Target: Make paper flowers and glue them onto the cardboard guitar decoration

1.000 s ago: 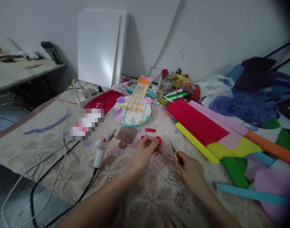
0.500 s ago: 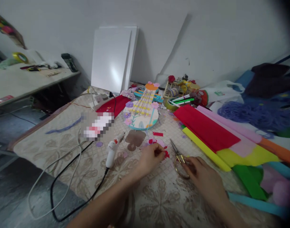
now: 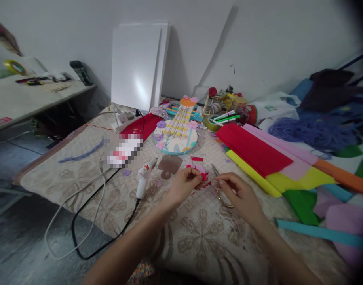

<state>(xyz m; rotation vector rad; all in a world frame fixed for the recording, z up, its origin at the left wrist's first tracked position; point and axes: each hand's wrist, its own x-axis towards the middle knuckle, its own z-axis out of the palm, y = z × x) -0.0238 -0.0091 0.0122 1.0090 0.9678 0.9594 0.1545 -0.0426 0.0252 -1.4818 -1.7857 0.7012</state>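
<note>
My left hand [image 3: 184, 184] is closed in a pinch on a small piece of red crepe paper [image 3: 204, 176], just above the table. My right hand [image 3: 239, 194] is over the gold-handled scissors [image 3: 225, 200], hiding their middle. Its thumb and fingertips are drawn together; whatever is between them, if anything, cannot be made out. The scissors' blades point away from me, and one handle loop shows below the hand. Red scraps [image 3: 207, 185] lie between my hands, and a red strip [image 3: 197, 158] lies beyond them.
A white glue gun [image 3: 143, 182] with a black cord lies to the left. Behind my hands is a decorated guitar-shaped craft [image 3: 175, 136]. Folded red crepe paper [image 3: 255, 148] and a yellow roll [image 3: 254, 174] lie right. White boards [image 3: 136, 67] lean on the wall.
My right hand has moved left and forward from the scissors' handles to over their middle. My left hand stays pinched on the red paper. The view has shifted slightly.
</note>
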